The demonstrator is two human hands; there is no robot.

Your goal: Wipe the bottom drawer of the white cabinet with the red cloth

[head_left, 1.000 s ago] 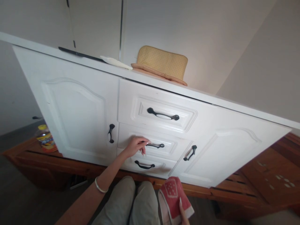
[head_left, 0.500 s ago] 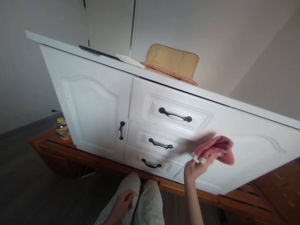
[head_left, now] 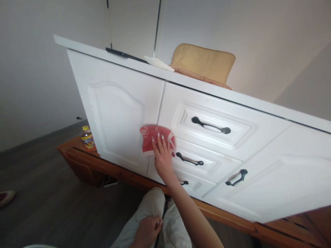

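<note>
The right hand (head_left: pixel 162 155) is pressing flat, fingers together, on a red cloth (head_left: pixel 155 137) against the white cabinet (head_left: pixel 116 113), at the seam between the left door and the drawers. The cloth is looking soft, crumpled and fan-shaped, with a pale printed pattern, its long axis running roughly level across the panel. The left hand (head_left: pixel 147 231) is resting loosely curled on the person's light trousers (head_left: pixel 134 230), holding nothing.
</note>
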